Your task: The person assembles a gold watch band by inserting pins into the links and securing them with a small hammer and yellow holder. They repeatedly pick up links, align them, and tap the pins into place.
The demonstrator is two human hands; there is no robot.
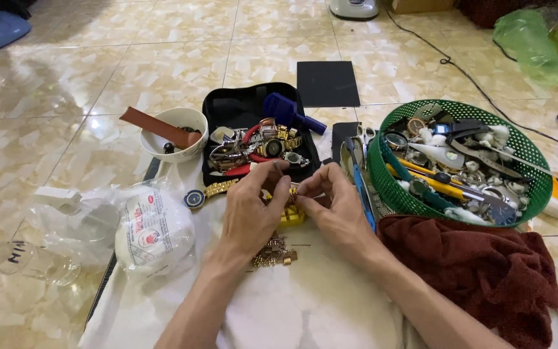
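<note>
A glossy floor (66, 84) of beige marbled tiles carries everything here, with a white cloth (305, 304) spread over it as the working surface. A black cable (460, 64) snakes across the tiles at the far right, and a crumpled green plastic bag (534, 45) lies beyond it.

The left hand (250, 210) and right hand (337, 207) meet over the cloth, fingers pinched closed on a small gold-coloured metal link piece (292, 192), held just above a yellow plastic block (292, 216). Whether the piece touches the block cannot be told. The piece is tiny, shiny and mostly hidden by fingertips.

Loose gold watch band links (272, 253) lie in a heap by the left wrist. Behind the hands, an open black case (217, 106) holds a tangle of metal watches and a blue tool. A white ceramic bowl (163, 145) with a brown strap stands to its left, and a blue-faced watch (196, 198) with a gold band lies flat nearby. A round green plastic mesh basket (466, 108), full of watch parts and tools, sits right, touching a rumpled dark red towel (485, 271). A clear plastic bag (150, 232) lies left.
</note>
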